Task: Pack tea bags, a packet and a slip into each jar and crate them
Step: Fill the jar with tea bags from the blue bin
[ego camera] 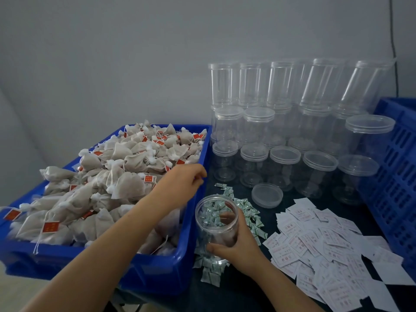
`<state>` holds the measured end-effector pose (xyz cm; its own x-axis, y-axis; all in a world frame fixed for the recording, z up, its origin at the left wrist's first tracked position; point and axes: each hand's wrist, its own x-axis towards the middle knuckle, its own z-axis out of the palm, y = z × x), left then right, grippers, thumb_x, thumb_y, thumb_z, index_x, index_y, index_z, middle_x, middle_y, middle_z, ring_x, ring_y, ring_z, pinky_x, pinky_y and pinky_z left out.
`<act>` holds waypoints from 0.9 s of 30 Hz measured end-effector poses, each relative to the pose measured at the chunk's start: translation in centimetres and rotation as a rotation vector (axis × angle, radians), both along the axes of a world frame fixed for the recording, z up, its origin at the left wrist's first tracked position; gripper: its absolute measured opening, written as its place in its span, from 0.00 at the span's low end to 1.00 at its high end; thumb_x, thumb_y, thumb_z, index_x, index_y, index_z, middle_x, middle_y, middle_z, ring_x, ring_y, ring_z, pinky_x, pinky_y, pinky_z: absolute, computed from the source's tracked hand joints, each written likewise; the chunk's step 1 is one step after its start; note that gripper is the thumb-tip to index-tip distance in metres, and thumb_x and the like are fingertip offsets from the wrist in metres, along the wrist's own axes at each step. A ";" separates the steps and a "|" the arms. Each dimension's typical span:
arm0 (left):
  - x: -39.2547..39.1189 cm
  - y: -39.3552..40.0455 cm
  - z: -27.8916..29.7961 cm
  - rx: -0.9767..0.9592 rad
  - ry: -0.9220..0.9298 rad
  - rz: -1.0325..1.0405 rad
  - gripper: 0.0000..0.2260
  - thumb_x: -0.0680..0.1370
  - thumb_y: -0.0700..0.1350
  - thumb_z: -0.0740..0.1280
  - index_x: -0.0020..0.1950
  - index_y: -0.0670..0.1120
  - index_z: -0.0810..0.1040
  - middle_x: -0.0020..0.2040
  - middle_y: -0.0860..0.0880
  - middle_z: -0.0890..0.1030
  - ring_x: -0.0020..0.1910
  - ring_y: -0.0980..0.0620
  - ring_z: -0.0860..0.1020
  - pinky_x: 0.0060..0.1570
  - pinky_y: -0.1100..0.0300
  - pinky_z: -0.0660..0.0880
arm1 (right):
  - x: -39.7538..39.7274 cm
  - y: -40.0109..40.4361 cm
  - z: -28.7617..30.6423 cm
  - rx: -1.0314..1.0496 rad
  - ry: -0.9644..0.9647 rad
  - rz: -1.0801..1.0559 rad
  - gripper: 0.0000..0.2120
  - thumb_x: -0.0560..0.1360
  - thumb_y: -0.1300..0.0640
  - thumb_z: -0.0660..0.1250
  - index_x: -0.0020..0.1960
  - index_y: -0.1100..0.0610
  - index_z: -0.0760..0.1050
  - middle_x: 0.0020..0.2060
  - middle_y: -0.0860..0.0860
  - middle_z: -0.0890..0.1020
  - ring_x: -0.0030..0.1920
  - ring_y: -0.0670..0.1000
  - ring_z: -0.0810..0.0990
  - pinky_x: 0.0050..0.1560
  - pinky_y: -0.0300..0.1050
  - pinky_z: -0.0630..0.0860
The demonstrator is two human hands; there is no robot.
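I see a blue plastic bin [157,271] heaped with soft mesh tea bags [126,181]. Clear lidded jars [286,122] stand stacked behind. My right hand [236,248] grips an open, empty jar [216,221] over the packets [249,215]. My left hand [182,179] hovers over the bags, fingers loosely curled, holding nothing.

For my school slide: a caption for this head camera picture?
Right hand holds an open clear plastic jar; left hand reaches over a blue tub of tea bags.
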<state>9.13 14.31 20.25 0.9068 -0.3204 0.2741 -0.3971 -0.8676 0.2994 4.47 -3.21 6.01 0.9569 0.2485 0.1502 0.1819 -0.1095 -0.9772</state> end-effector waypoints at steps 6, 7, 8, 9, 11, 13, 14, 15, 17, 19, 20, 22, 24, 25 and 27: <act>1.1 2.0 -2.3 0.007 0.162 0.099 0.14 0.78 0.37 0.62 0.63 0.46 0.74 0.57 0.50 0.77 0.53 0.52 0.76 0.52 0.57 0.76 | -0.1 0.0 0.0 0.017 -0.005 0.013 0.47 0.55 0.44 0.83 0.64 0.22 0.60 0.64 0.42 0.72 0.60 0.37 0.77 0.58 0.47 0.81; 1.3 2.2 -2.5 0.008 0.157 0.098 0.14 0.77 0.38 0.64 0.62 0.46 0.74 0.57 0.50 0.77 0.51 0.54 0.74 0.50 0.59 0.74 | -0.1 0.0 0.0 0.022 -0.005 0.016 0.48 0.55 0.44 0.83 0.65 0.22 0.60 0.64 0.41 0.72 0.60 0.37 0.77 0.57 0.46 0.81; 1.4 2.3 -2.7 0.014 0.154 0.094 0.15 0.76 0.38 0.66 0.62 0.47 0.73 0.56 0.50 0.76 0.50 0.55 0.72 0.50 0.61 0.71 | -0.1 0.0 0.0 0.024 -0.006 0.017 0.48 0.55 0.44 0.83 0.65 0.22 0.60 0.63 0.41 0.72 0.60 0.37 0.76 0.56 0.44 0.81; 1.6 2.3 -2.8 0.025 0.157 0.087 0.15 0.75 0.38 0.67 0.61 0.47 0.73 0.55 0.51 0.75 0.50 0.56 0.71 0.50 0.62 0.70 | -0.1 0.0 0.0 0.023 -0.009 0.018 0.48 0.55 0.44 0.83 0.65 0.22 0.60 0.63 0.41 0.72 0.60 0.36 0.76 0.55 0.40 0.80; 1.7 2.3 -2.9 0.051 0.163 0.071 0.14 0.74 0.38 0.68 0.59 0.45 0.75 0.54 0.51 0.76 0.52 0.54 0.73 0.52 0.60 0.71 | -0.2 -0.1 0.1 0.018 -0.015 0.024 0.47 0.56 0.45 0.82 0.64 0.22 0.59 0.64 0.41 0.72 0.60 0.35 0.76 0.52 0.34 0.78; 1.7 2.2 -2.9 0.080 0.159 0.068 0.10 0.75 0.37 0.66 0.56 0.44 0.76 0.53 0.49 0.77 0.53 0.50 0.75 0.52 0.58 0.72 | -0.2 -0.1 0.1 0.025 -0.020 0.029 0.46 0.56 0.46 0.82 0.63 0.20 0.60 0.64 0.42 0.71 0.59 0.34 0.76 0.51 0.32 0.78; 1.6 2.2 -2.9 0.092 0.151 0.076 0.09 0.75 0.37 0.65 0.54 0.44 0.76 0.52 0.49 0.77 0.52 0.50 0.76 0.52 0.56 0.73 | -0.2 -0.1 0.2 0.030 -0.023 0.029 0.46 0.56 0.46 0.82 0.63 0.20 0.60 0.64 0.42 0.71 0.59 0.34 0.76 0.51 0.32 0.78; 1.5 2.2 -2.9 0.105 0.138 0.087 0.08 0.76 0.38 0.64 0.54 0.44 0.77 0.52 0.48 0.78 0.52 0.49 0.76 0.52 0.54 0.74 | -0.2 -0.1 0.2 0.034 -0.025 0.031 0.46 0.56 0.46 0.82 0.63 0.20 0.60 0.64 0.43 0.71 0.59 0.34 0.75 0.50 0.32 0.78; 1.4 2.3 -2.9 0.126 0.107 0.106 0.08 0.77 0.39 0.63 0.54 0.45 0.77 0.52 0.48 0.79 0.52 0.49 0.76 0.52 0.53 0.74 | -0.3 -0.1 0.2 0.041 -0.024 0.036 0.46 0.57 0.47 0.82 0.63 0.20 0.60 0.64 0.43 0.71 0.59 0.33 0.75 0.50 0.32 0.78; 1.2 2.3 -2.8 0.132 0.083 0.111 0.07 0.78 0.40 0.63 0.53 0.45 0.78 0.52 0.48 0.79 0.51 0.49 0.77 0.51 0.54 0.74 | -0.3 -0.1 0.1 0.040 -0.022 0.035 0.46 0.56 0.46 0.82 0.63 0.20 0.60 0.64 0.43 0.71 0.59 0.33 0.75 0.49 0.31 0.78; 1.1 2.3 -2.8 0.137 0.072 0.112 0.06 0.78 0.40 0.62 0.52 0.45 0.78 0.52 0.48 0.79 0.51 0.49 0.77 0.51 0.54 0.74 | -0.3 -0.1 0.1 0.037 -0.021 0.032 0.46 0.56 0.46 0.82 0.63 0.20 0.59 0.64 0.43 0.71 0.59 0.33 0.75 0.49 0.31 0.78; 0.9 2.3 -2.7 0.155 0.057 0.120 0.06 0.78 0.40 0.63 0.51 0.45 0.78 0.51 0.48 0.79 0.51 0.48 0.77 0.50 0.52 0.75 | -0.3 -0.1 0.1 0.038 -0.020 0.030 0.47 0.56 0.45 0.82 0.63 0.20 0.59 0.64 0.43 0.71 0.59 0.32 0.75 0.50 0.31 0.77; 0.7 2.2 -2.5 0.169 0.048 0.121 0.06 0.78 0.39 0.63 0.51 0.45 0.78 0.50 0.48 0.79 0.51 0.49 0.77 0.51 0.52 0.75 | -0.3 -0.2 0.1 0.043 -0.025 0.034 0.47 0.57 0.46 0.83 0.63 0.20 0.59 0.64 0.43 0.70 0.59 0.32 0.74 0.50 0.29 0.76; 0.6 2.1 -2.5 0.169 0.041 0.118 0.06 0.78 0.38 0.63 0.50 0.44 0.78 0.50 0.48 0.80 0.50 0.49 0.77 0.50 0.53 0.74 | -0.3 -0.1 0.1 0.045 -0.027 0.037 0.47 0.57 0.47 0.83 0.64 0.21 0.59 0.64 0.43 0.70 0.59 0.32 0.74 0.50 0.29 0.76; 0.5 2.1 -2.4 0.139 0.005 0.126 0.05 0.78 0.38 0.62 0.47 0.43 0.78 0.46 0.48 0.80 0.46 0.50 0.77 0.46 0.56 0.73 | -0.4 -0.1 0.1 0.048 -0.029 0.041 0.47 0.58 0.48 0.83 0.65 0.23 0.59 0.64 0.44 0.70 0.58 0.31 0.74 0.49 0.29 0.76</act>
<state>9.63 16.37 17.86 0.9435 -0.2384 0.2301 -0.2810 -0.9437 0.1746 4.11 -3.31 6.13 0.9410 0.2796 0.1906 0.2139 -0.0548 -0.9753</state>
